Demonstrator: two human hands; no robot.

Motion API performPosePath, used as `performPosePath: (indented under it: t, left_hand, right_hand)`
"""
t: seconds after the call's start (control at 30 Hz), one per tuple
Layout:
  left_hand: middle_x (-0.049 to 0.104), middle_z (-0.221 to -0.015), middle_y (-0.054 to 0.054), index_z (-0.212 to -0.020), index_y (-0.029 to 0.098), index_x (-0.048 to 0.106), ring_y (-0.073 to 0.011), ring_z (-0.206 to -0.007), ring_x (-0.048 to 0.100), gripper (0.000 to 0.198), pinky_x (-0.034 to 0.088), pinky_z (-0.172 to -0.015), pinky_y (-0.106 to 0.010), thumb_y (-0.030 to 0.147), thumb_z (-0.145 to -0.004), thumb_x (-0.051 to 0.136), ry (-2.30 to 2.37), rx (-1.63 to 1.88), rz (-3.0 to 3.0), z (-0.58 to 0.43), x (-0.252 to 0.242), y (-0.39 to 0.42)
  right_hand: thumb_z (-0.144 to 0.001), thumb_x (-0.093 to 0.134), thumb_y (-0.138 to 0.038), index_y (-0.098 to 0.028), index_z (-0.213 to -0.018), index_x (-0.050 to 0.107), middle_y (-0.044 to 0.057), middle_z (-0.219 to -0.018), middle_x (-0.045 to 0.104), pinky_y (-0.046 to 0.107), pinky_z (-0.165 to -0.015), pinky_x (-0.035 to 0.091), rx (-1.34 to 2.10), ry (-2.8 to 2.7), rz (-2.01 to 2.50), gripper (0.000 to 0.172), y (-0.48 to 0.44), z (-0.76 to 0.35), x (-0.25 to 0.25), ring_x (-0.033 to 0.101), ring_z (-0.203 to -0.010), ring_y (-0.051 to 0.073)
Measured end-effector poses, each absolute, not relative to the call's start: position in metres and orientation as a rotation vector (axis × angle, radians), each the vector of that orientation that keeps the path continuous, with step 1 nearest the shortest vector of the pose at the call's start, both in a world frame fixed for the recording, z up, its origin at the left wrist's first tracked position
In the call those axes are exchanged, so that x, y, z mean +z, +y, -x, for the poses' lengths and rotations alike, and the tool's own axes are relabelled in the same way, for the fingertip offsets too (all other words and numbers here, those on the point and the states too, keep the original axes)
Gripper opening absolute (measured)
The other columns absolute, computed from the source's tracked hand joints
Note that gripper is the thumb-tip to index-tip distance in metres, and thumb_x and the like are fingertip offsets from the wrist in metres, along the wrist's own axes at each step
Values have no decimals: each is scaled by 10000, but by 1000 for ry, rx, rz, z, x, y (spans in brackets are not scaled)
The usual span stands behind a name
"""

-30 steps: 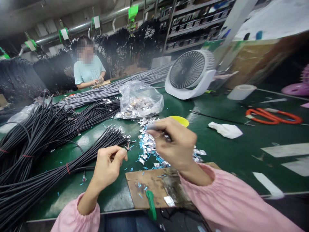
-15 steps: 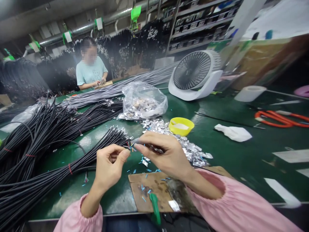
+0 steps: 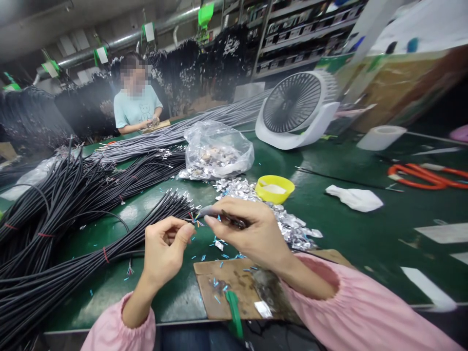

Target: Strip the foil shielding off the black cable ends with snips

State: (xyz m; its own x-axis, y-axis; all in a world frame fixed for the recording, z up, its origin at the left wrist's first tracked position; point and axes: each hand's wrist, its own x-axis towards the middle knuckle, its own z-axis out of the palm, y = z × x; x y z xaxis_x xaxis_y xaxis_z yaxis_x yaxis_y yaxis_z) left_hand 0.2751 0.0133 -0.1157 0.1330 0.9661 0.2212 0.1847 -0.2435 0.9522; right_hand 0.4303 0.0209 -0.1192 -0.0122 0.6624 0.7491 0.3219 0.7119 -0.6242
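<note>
Thumb and forefinger of my left hand (image 3: pixel 166 253) are pinched together at the stripped end of a black cable. Thin coloured wires (image 3: pixel 197 220) fan out from it, between my two hands. My right hand (image 3: pixel 252 231) is closed around a small dark metal tool (image 3: pixel 234 220), mostly hidden in the fingers; its kind does not show. A grey cover (image 3: pixel 207 211) sits on a fingertip of that hand, close to the wires. A bundle of black cables (image 3: pixel 146 229) with stripped ends lies beside my left hand, tied with a red band (image 3: pixel 106 255).
Silver foil pieces (image 3: pixel 292 224) are heaped behind my right hand, near a yellow bowl (image 3: pixel 274 189) and a clear plastic bag (image 3: pixel 219 151). A white fan (image 3: pixel 296 109) stands farther back. A brown board (image 3: pixel 226 287) carries blue scraps and a green-handled tool (image 3: pixel 234 312). A person (image 3: pixel 137 105) sits across.
Both hands keep nearly the same place and grip. The coloured wires between them look more spread, and the right fingers have shifted slightly. The person across has moved their head a little.
</note>
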Motion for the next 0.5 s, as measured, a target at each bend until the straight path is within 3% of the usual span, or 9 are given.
performPosePath:
  t: [0.5]
  left_hand:
    - [570,-540,0,-631,133,626,-87,-482,495,208,398,-457,-171,313,-736,617,1154,1169,-1560,-276,-119,13]
  right_hand:
    - [-719,575,-90,-142,-636,656,8,-550,591,188,-392,367,340,-1638,813,127,19,-429,-118,484,-447,80]
